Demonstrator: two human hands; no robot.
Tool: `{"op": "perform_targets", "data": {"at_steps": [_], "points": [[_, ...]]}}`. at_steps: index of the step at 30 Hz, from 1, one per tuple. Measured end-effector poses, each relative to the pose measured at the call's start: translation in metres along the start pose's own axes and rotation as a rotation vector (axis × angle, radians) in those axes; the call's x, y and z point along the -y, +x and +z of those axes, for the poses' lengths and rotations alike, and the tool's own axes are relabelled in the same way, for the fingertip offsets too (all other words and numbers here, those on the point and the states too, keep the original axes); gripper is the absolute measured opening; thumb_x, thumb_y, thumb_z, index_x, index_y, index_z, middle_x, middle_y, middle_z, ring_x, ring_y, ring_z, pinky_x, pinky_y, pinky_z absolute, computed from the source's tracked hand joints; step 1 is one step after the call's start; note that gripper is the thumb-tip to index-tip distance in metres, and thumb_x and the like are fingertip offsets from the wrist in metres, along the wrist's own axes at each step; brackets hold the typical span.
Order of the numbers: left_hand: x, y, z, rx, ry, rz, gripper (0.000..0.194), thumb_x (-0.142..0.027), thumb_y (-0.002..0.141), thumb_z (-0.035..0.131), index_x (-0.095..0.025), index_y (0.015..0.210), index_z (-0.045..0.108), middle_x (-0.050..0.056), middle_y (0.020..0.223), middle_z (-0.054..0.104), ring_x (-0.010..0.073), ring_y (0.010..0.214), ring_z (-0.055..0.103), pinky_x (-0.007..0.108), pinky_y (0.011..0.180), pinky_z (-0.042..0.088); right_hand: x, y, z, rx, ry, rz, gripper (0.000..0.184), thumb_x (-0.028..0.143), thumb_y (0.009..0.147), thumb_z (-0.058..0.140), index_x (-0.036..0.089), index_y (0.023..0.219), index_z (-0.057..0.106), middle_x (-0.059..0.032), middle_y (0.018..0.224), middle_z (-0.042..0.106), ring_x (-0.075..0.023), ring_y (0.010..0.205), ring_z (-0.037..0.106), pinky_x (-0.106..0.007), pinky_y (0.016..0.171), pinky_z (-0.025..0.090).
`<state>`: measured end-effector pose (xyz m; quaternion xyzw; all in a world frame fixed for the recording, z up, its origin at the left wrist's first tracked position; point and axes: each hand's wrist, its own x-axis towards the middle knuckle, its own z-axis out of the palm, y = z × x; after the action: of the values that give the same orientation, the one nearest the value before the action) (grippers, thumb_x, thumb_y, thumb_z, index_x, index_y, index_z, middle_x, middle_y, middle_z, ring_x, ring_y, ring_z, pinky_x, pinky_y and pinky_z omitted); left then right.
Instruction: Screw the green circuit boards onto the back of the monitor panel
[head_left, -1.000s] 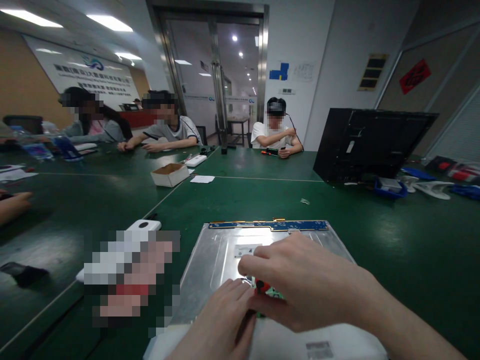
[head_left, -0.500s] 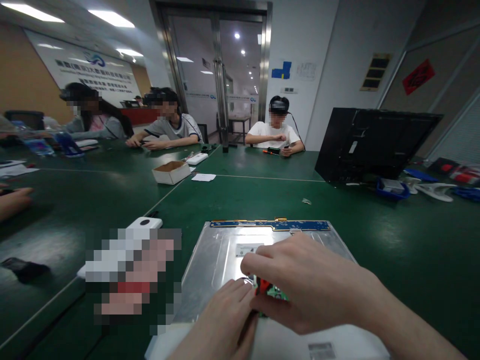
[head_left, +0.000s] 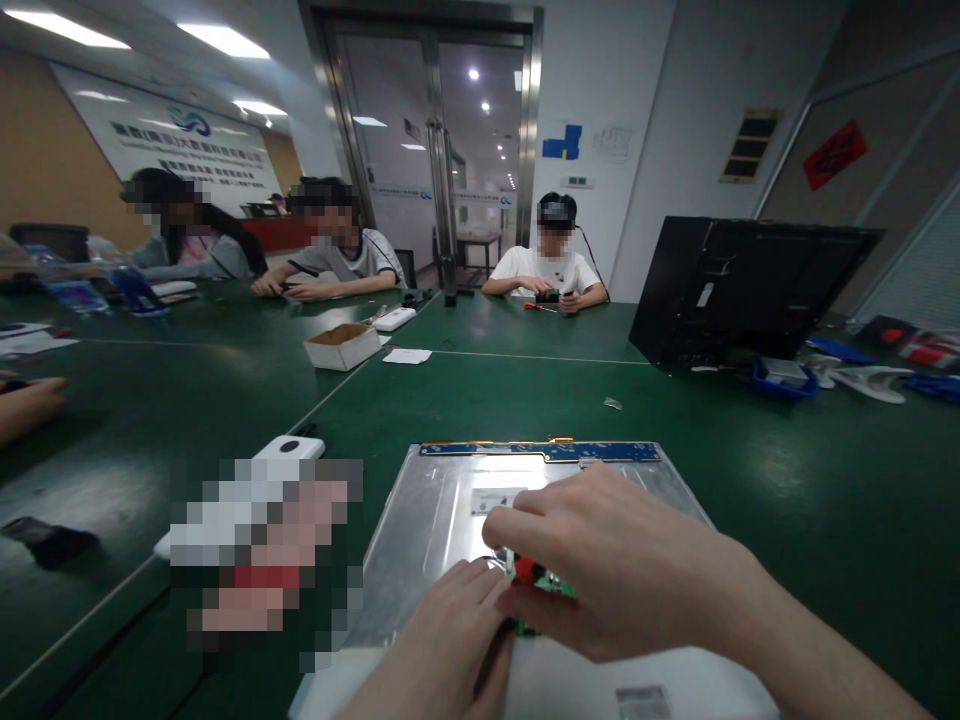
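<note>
A silver metal display panel [head_left: 442, 510] with a blue circuit strip [head_left: 540, 451] along its far edge lies flat on the green table [head_left: 480, 400] in front of me. My right hand [head_left: 622, 565] is curled over the panel's near part, fingers pinched on a small green circuit board with a red part [head_left: 536, 577]. My left hand [head_left: 439, 645] rests just beside it, fingertips closed against the same board. A white sheet [head_left: 547, 690] lies under both wrists.
A black monitor shell [head_left: 739, 285] stands at the right, with blue and white parts beyond it. A white device [head_left: 289, 447] and a blurred patch sit to my left. A small cardboard box [head_left: 341, 346] is mid-table. Three people sit at the far side; another person's hand [head_left: 26, 405] shows at the left edge.
My hands have hardly moved; the right hand's fingers shifted slightly on the small board. The person at the far end lowered their hands to the table.
</note>
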<state>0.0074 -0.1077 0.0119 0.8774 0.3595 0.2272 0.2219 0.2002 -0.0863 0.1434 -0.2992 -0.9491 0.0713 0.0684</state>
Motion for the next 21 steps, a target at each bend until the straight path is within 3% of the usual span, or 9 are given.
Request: {"op": "perform_targets", "data": {"at_steps": [4,10,17,21], "points": [[-0.0013,-0.0004,-0.0005,-0.023,0.001,0.008,0.027,-0.010,0.087,0.045,-0.020,0.108,0.059,0.008,0.110,0.068,0.0248,0.100,0.063,0.041,0.092,0.053,-0.0007,0.0005,-0.0002,0.014,-0.001,0.020,0.009,0.029,0.094,0.058,0.021,0.093,0.057,0.0007,0.081,0.069,-0.0136,0.064,0.056,-0.029,0.052,0.022],[-0.0011,-0.0005,0.0010,0.017,-0.004,-0.015,0.025,-0.009,0.086,0.046,-0.019,0.105,0.059,0.009,0.112,0.067,0.0257,0.105,0.063,0.042,0.096,0.051,0.0032,-0.0019,0.0002,0.011,-0.013,-0.004,0.013,0.021,0.083,0.059,0.020,0.095,0.053,0.0006,0.082,0.067,-0.0123,0.059,0.052,-0.028,0.049,0.022],[-0.0014,0.0004,-0.0004,-0.003,0.022,-0.022,0.026,-0.011,0.086,0.045,-0.021,0.104,0.061,0.009,0.105,0.068,0.0264,0.097,0.064,0.042,0.087,0.054,-0.0010,0.0009,0.0028,-0.006,-0.009,0.015,0.017,0.037,0.095,0.060,0.021,0.092,0.059,0.0005,0.080,0.070,-0.0144,0.066,0.059,-0.029,0.053,0.021],[-0.0036,0.0013,-0.0026,0.007,0.000,-0.031,0.027,-0.011,0.087,0.046,-0.020,0.108,0.060,0.009,0.109,0.068,0.0251,0.100,0.063,0.041,0.092,0.053,-0.0004,0.0008,0.0013,-0.010,-0.021,0.001,0.006,0.026,0.092,0.058,0.020,0.093,0.057,0.0004,0.082,0.069,-0.0137,0.063,0.056,-0.028,0.051,0.021]]}}
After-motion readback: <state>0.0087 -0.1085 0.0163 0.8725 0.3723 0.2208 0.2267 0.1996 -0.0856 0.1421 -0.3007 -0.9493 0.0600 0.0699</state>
